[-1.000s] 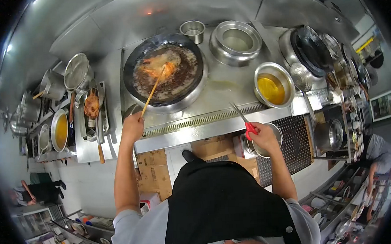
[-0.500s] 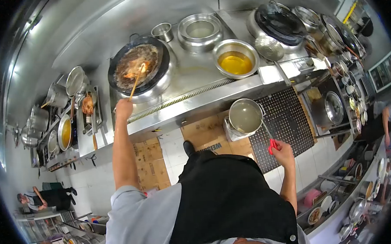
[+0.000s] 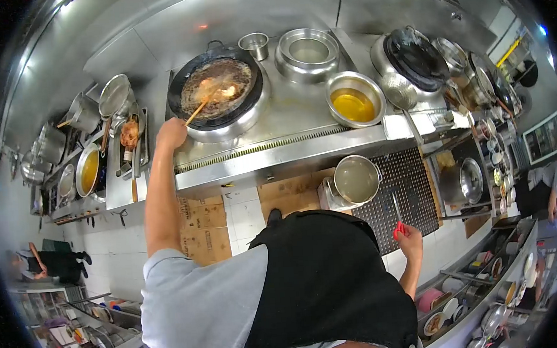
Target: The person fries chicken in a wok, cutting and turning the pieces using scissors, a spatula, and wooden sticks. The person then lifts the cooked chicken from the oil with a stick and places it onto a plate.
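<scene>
Fingers of my left hand (image 3: 172, 133) are closed round wooden chopsticks (image 3: 196, 113), whose tips reach into the black wok (image 3: 177, 83). Dark oil bubbles in the wok, around pale golden food (image 3: 225, 92) partly blurred by steam or foam. Low at my right side, my right hand (image 3: 412, 241) grips scissors (image 3: 399, 223) by their red handles, the blades pointing away from me over the black rubber mat (image 3: 411, 173). A pot of cloudy liquid (image 3: 357, 179) stands on a low stand to the left of the scissors.
A metal bowl of yellow oil (image 3: 352, 104), a nested pot (image 3: 308, 62) and a small steel cup (image 3: 255, 45) stand on the range. A perforated skimmer (image 3: 400, 93) leans at the right. Roasted-looking meat (image 3: 129, 135) lies on a tray at left. Other people stand at both sides.
The whole view has shifted. My left hand is closer to the wok, with the chopsticks at a lower slant. The scissors now point more straight ahead, and the food has shifted in the oil.
</scene>
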Available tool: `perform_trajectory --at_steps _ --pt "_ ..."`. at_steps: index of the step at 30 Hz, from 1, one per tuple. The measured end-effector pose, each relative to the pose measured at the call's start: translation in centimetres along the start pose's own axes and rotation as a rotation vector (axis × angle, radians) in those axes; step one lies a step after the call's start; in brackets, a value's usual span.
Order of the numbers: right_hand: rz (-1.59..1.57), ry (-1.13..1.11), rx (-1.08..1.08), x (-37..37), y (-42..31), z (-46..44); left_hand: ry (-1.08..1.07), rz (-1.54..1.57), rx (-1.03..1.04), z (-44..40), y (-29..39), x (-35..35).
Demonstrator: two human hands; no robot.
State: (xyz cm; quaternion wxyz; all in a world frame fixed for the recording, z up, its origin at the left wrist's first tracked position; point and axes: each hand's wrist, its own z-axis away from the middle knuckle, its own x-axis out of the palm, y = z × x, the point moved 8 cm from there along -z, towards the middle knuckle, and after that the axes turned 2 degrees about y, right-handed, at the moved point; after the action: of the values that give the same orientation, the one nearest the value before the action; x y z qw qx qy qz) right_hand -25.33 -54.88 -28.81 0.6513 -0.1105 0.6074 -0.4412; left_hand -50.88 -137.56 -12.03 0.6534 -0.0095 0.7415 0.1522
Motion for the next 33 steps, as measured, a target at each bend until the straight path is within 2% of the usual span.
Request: perform_trajectory --at_steps 2,3,6,7,10,15,18,23,27,30,32,33 --pt "0.095 0.031 -0.083 -0.2 -5.2 -0.6 -0.079 -0.205 0.02 -1.9 -0.3 -1.0" --pt "0.175 0.056 -0.151 -0.3 -8.5 -0.7 -0.078 -0.194 0.014 -2.6 -0.7 -1.6" --pt "0.269 0.009 -0.049 0.1 -15.1 -1.8 -0.136 -0.17 0.01 -4.9 -1.1 -3.0" --pt "0.271 0.016 -0.085 0.3 -18.2 -1.5 -0.178 -0.212 0.054 -5.7 -0.6 -3.6" --pt "0.305 0.073 -0.175 1.1 -20.5 -3.2 -0.232 -0.286 0.136 -8.0 0.9 -5.8" --pt "0.3 -0.023 -0.1 3.1 -24.4 -4.5 -0.324 -0.446 0.206 -12.0 5.1 -8.2" --pt "0.406 -0.021 -0.156 4.1 -24.5 -6.5 -0.415 -0.561 0.292 -15.0 7.7 -7.7" --pt "0.329 -0.038 -0.133 5.4 -25.6 -7.7 -0.557 -0.753 0.368 -17.0 10.9 -6.4" --pt "0.35 -0.028 -0.089 5.9 -23.5 -8.1 -0.545 -0.811 0.408 -19.7 10.0 -4.7" --pt "0.392 -0.045 -0.037 5.6 -22.1 -7.9 -0.623 -0.849 0.465 -20.9 8.9 -3.6" --pt "0.404 -0.062 0.012 5.7 -21.0 -8.0 -0.583 -0.713 0.632 -21.9 7.5 0.5" --pt "0.417 -0.073 0.058 5.8 -20.3 -8.2 -0.582 -0.705 0.631 -22.3 6.0 2.3"
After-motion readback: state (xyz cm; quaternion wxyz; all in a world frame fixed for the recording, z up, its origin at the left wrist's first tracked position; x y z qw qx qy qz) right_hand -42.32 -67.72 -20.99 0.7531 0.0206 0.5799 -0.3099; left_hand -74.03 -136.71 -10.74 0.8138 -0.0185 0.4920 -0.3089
